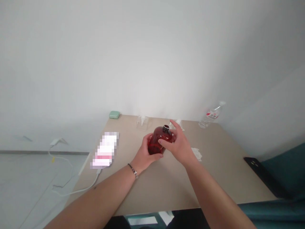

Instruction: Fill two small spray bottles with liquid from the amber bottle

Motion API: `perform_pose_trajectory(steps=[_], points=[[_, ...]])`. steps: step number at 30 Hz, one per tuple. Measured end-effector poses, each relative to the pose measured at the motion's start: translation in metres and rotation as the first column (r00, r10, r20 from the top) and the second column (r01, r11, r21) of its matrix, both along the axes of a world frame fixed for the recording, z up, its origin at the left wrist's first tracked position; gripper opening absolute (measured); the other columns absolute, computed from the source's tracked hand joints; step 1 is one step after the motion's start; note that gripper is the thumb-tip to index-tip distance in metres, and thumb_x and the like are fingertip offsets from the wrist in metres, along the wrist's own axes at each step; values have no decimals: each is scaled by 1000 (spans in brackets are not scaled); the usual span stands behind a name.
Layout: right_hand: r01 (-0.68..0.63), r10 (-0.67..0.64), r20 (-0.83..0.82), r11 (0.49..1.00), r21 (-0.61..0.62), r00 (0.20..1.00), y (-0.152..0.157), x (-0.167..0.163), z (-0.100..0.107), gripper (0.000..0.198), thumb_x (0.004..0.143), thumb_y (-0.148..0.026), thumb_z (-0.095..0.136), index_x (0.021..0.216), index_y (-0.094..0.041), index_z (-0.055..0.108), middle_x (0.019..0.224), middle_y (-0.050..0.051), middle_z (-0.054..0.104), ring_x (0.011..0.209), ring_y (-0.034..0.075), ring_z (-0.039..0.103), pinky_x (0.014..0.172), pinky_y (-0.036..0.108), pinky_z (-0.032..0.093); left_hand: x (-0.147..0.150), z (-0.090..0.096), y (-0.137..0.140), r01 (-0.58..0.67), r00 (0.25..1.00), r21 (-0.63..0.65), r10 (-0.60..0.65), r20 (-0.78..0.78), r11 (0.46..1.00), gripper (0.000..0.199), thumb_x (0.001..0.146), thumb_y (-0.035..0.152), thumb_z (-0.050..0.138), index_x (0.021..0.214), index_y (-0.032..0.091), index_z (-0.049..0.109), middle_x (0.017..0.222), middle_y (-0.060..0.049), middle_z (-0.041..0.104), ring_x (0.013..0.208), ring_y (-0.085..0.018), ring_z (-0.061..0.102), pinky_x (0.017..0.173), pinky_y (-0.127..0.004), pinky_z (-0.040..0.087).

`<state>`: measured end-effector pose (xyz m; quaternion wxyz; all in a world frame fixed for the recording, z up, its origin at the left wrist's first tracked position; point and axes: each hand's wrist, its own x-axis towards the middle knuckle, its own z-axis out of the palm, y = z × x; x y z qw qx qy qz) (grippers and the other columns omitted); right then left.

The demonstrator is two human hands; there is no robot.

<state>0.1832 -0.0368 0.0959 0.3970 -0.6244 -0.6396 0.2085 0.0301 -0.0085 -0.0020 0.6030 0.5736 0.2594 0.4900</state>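
A dark red see-through bottle (157, 136) with an uncapped, threaded neck is held between both hands over the middle of the table, tilted a little to the right. Around its lower left side wraps my left hand (145, 154), thumb along the base. My right hand (177, 143) grips the bottle's right side near the shoulder, with the thumb across the front and the index finger raised beside the neck. Some liquid seems to lie low in the bottle, though the glare makes this hard to tell.
On the beige table (166, 187) lie a charging phone (106, 149), a green case (114, 114), a clear plastic holder (142, 123), and crumpled tissue (196, 154). A water bottle (212, 115) stands at the back right. A dark flat object (262, 176) lies along the right edge.
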Motion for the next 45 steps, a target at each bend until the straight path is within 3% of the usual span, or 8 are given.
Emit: perform_pose_trajectory(steps=[6,17,23,27,31,34,40,45], points=[[171,-190,199,980,106,961,51,2,20,89,70,-46,69,148,-30,29,111,9,67,90,27,67,83,45,50,0,-9,11,-284,953,-50,276,-127,958,64,84,43,65,134,26,29,137,-13,39,123,-26,45,97,-43,45],[220,-165,490,974,-55,856,127,10,4,94,72,-41,67,151,-22,21,115,16,68,100,34,66,83,43,49,3,-7,16,-267,953,-93,248,-172,959,47,86,26,56,127,23,33,118,-8,47,102,-18,49,82,-29,45],[232,-147,477,965,-124,866,137,20,0,94,72,-43,67,151,-22,20,108,15,69,97,34,66,84,45,50,3,-9,17,-253,953,-78,235,-193,964,45,86,24,57,126,22,35,117,-8,50,101,-18,51,79,-29,46],[216,-122,475,965,-149,871,131,23,7,98,71,-48,68,153,-22,19,126,17,61,108,34,62,90,48,48,4,-9,16,-255,954,-85,236,-186,963,45,86,22,58,125,23,36,116,-7,51,101,-18,51,79,-28,45],[189,-180,503,981,33,846,115,0,28,96,73,-51,67,153,-28,18,150,17,36,124,36,52,96,49,47,5,-7,15,-254,955,-93,234,-180,963,43,85,22,58,123,23,38,115,-7,51,99,-18,51,78,-28,45],[39,-87,500,994,106,862,111,-32,37,88,78,-44,64,153,-30,19,148,14,40,125,32,52,99,46,45,6,-6,15,-259,955,-90,241,-176,962,43,84,21,58,122,22,38,112,-7,52,97,-18,50,78,-29,43],[-86,205,480,963,-257,853,140,-72,20,107,73,-26,72,156,-26,5,139,20,51,92,24,69,79,36,53,6,-6,17,-271,959,-146,253,-130,952,38,84,17,54,119,23,38,107,-4,50,93,-15,49,76,-26,42],[-19,285,482,875,-484,829,155,-78,4,117,76,-16,68,154,-22,-18,80,7,73,53,21,65,54,32,51,8,-11,20,-265,961,-123,251,-117,956,38,84,15,53,118,23,38,105,-3,50,92,-15,49,73,-24,41]])
